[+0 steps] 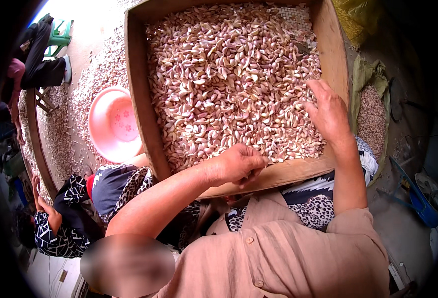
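A wooden tray (152,129) with a mesh bottom sits tilted across the person's lap, filled almost edge to edge with pinkish-white garlic cloves (229,74); bare mesh shows only in the far right corner. The left hand (236,164) rests at the near edge of the tray, fingers curled inward over the cloves at the rim; whether it pinches a clove cannot be told, since the fingertips are hidden under the knuckles. The right hand (328,111) lies flat on the cloves near the tray's right wall, fingers spread and loose, palm down, gripping nothing that shows. Both forearms are bare, coming out of a beige buttoned shirt (288,253). Under the tray a black-and-white patterned cloth (313,206) covers the lap. To the left of the tray a pink plastic basin (112,124) stands on the ground, just beside the tray's left wall, and loose garlic (95,74) is strewn around it. Further left another wooden frame (37,149) curves along the picture's rim. A second person in patterned black-and-white clothing (60,223) sits low at the lower left, and another in dark trousers (42,59) sits at the upper left near a green stool (60,32). On the right a sack (372,116) holds more garlic, well apart from the hands.
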`<state>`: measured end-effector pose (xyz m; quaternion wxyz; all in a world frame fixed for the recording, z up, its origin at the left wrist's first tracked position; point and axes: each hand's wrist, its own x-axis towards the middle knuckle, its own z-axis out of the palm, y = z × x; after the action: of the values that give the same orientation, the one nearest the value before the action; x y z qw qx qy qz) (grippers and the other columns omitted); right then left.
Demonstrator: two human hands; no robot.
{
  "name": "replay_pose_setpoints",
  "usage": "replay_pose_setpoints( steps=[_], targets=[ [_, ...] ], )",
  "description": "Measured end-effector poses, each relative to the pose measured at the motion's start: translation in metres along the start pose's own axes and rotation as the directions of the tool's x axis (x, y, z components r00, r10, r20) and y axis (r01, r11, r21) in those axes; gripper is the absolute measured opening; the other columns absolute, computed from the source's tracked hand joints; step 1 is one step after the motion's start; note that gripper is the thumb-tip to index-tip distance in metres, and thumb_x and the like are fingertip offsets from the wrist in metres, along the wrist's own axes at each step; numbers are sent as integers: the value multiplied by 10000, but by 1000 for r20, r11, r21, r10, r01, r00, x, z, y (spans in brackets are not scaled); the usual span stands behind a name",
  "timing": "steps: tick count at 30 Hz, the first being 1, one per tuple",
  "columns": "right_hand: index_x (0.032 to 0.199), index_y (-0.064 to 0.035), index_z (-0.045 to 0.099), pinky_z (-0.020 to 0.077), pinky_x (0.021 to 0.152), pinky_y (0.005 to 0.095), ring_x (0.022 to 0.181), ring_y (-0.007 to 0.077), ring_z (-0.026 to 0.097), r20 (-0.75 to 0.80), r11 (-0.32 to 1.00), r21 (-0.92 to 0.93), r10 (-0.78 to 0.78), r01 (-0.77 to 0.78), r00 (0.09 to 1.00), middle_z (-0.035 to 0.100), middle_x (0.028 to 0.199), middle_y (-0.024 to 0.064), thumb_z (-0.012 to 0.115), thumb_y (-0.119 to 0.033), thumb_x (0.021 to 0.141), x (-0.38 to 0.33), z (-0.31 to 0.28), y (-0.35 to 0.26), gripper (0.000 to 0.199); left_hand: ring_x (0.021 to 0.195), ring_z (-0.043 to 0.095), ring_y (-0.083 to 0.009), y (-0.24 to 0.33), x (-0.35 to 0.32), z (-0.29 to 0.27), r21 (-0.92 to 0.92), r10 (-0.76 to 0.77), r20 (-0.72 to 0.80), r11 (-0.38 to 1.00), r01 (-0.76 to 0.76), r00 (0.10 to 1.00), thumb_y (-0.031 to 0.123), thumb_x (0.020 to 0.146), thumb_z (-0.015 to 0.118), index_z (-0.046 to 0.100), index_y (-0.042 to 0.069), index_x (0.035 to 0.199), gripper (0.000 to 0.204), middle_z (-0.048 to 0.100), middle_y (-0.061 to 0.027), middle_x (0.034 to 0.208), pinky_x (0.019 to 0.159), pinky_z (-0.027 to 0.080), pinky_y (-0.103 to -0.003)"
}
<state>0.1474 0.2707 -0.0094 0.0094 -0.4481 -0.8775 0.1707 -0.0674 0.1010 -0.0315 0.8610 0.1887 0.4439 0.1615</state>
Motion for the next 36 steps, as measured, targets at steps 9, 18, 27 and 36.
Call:
replay_pose_setpoints(
  steps=[9, 18, 27, 36],
  targets=[
    [1156, -16, 491, 525, 871, 535, 1009, 498, 610, 90, 961, -231, 178, -153, 980, 576, 1115, 282, 623, 58, 760, 5, 48, 20, 423, 462, 486, -95, -8, -10, 9, 194, -104, 166, 978, 71, 981, 345, 1041, 602, 550, 53, 693, 457, 527, -7, 548, 451, 396, -276],
    [1140, -16, 462, 516, 860, 540, 990, 490, 601, 101, 973, -157, 184, -167, 978, 519, 1108, 276, 642, 89, 745, 3, 56, 0, 447, 456, 470, -75, -10, -17, 14, 279, -103, 282, 960, 21, 954, 374, 1039, 596, 534, 62, 674, 484, 513, 14, 565, 447, 407, -257],
    [1069, -17, 498, 539, 770, 540, 893, 478, 630, 109, 989, -129, 84, -70, 990, 536, 1042, 255, 585, 111, 769, 0, 64, -9, 337, 463, 475, -71, -9, -18, 14, 291, -136, 320, 956, 39, 938, 373, 1041, 590, 559, 63, 692, 468, 526, 22, 592, 446, 406, -250],
    [1112, -23, 510, 596, 769, 401, 912, 354, 678, 144, 924, -377, -12, 66, 990, 543, 1071, 223, 739, 71, 700, -7, 65, -24, 481, 523, 483, -69, -13, -26, 22, 325, -207, 367, 942, 84, 907, 379, 1036, 600, 596, 58, 726, 446, 528, 25, 608, 485, 420, -245]
  ],
)
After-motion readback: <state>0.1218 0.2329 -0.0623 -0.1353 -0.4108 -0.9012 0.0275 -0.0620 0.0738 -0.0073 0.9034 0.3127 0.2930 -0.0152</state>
